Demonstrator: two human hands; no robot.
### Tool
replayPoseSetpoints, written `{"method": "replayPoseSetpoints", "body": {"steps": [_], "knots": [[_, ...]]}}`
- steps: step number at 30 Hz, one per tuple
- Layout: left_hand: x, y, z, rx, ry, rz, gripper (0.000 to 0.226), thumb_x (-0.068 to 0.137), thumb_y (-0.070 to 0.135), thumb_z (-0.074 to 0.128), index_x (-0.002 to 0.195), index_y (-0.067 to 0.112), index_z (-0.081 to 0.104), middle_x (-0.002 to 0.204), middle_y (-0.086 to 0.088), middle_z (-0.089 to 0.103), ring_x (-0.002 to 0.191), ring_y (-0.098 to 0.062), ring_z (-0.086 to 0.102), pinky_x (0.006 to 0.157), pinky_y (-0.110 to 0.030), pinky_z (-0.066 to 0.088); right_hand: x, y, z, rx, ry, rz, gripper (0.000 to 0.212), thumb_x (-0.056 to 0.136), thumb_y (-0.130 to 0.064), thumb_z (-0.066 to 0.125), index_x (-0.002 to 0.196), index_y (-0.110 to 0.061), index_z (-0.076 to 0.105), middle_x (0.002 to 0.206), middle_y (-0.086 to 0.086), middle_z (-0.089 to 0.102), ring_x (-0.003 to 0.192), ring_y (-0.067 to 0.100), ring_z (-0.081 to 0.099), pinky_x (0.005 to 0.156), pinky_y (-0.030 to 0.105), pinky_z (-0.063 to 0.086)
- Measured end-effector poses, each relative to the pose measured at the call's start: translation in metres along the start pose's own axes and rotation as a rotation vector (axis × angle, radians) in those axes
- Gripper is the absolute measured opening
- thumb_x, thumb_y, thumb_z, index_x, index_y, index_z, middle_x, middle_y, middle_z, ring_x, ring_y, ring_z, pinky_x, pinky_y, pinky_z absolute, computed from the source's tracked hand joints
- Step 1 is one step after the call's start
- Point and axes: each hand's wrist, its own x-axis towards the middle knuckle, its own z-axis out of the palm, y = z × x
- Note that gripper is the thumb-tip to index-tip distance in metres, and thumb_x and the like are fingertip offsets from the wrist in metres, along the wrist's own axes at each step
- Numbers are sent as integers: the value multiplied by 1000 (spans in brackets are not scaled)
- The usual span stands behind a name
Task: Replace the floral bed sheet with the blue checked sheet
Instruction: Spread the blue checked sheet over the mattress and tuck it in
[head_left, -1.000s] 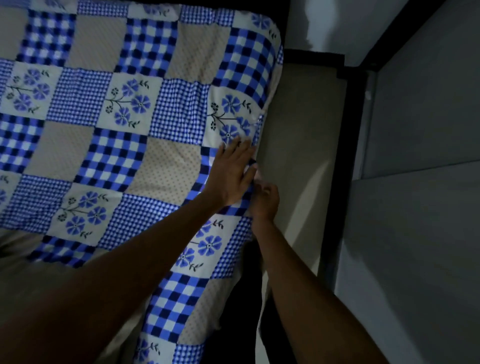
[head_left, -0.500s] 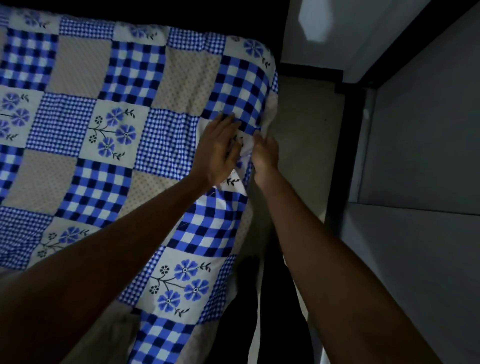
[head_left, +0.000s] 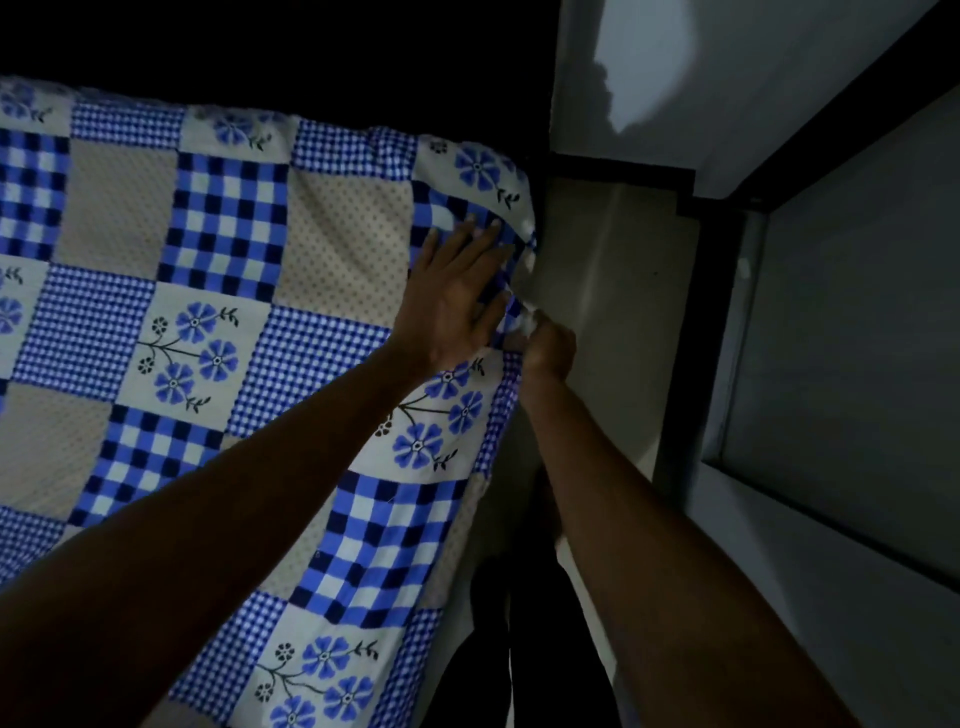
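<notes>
The blue checked sheet (head_left: 223, 322), a patchwork of blue gingham, beige dotted and blue flower squares, lies spread over the mattress and fills the left of the head view. My left hand (head_left: 457, 296) presses flat on the sheet, fingers apart, close to the bed's right edge near the far corner. My right hand (head_left: 545, 345) is just over that edge, fingers closed on the sheet's hem where it hangs down the mattress side. The floral sheet is not in view.
A narrow strip of pale floor (head_left: 597, 312) runs between the bed and a grey cabinet or wall panel (head_left: 857, 338) with a black frame (head_left: 691, 338) on the right. The room is dim; the area beyond the bed's far end is black.
Both hands have travelled along the bed's right edge toward the far corner, the left sliding flat on top, the right following along the hanging hem.
</notes>
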Motion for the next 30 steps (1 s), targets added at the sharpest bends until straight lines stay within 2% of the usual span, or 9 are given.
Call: {"method": "replayPoseSetpoints", "body": {"steps": [2,4,6,8,12,16,20,25,30], "knots": [[10,-2,-5,-128,77,-18,47,97,29,51,139,6,51,152,-15,41,146,-34,28,118,-51,24,16,-27,1,-96,-28,-91,24,97,-21,55,98,-2,71,103,20,67,96,34,65,80,41,52],[18,-6,-11,-174,173,-55,44,97,22,54,137,4,52,150,-17,43,145,-34,29,119,-45,26,20,-65,4,-59,-41,-155,24,97,-26,56,92,-6,69,93,9,66,85,21,62,72,31,49],[28,-13,-15,-167,220,-96,42,97,20,52,136,5,52,149,-17,44,145,-34,29,119,-43,25,25,-93,10,-106,-112,-214,34,99,-36,56,102,-4,66,91,3,61,81,15,58,68,24,48],[36,-24,-17,-165,238,-114,42,96,20,53,136,7,52,148,-17,44,145,-35,29,119,-41,25,32,-106,17,-239,-143,-332,35,102,-36,51,107,-3,60,95,6,58,87,20,56,74,31,47],[46,-34,-15,-161,267,-114,42,96,25,52,134,6,55,148,-18,44,144,-34,29,119,-41,26,48,-117,11,-434,12,-587,28,107,-24,37,102,-3,56,86,5,53,79,18,50,65,28,33],[58,-38,-8,-40,269,-2,43,97,30,47,129,4,59,142,-20,52,138,-39,39,117,-43,29,77,-143,-2,-512,174,-563,31,108,-24,34,115,-4,56,91,7,58,80,16,53,68,24,35],[72,-39,1,188,40,-55,52,97,49,39,139,21,52,151,-11,44,143,-35,33,113,-58,26,89,-130,11,-646,72,-513,34,106,-27,37,125,-4,55,116,13,64,102,28,61,76,31,42],[101,-32,0,348,-148,-153,64,88,63,35,143,31,42,150,-4,43,141,-32,32,113,-61,18,94,-119,26,-641,-60,-305,46,103,-40,40,138,-12,47,128,12,62,113,31,61,91,40,51],[152,-28,6,447,-333,-336,62,95,67,30,139,27,48,138,-8,53,129,-33,45,106,-52,30,76,-117,16,-455,226,-632,32,101,-33,46,114,-9,62,112,10,64,100,29,62,83,44,54]]}}
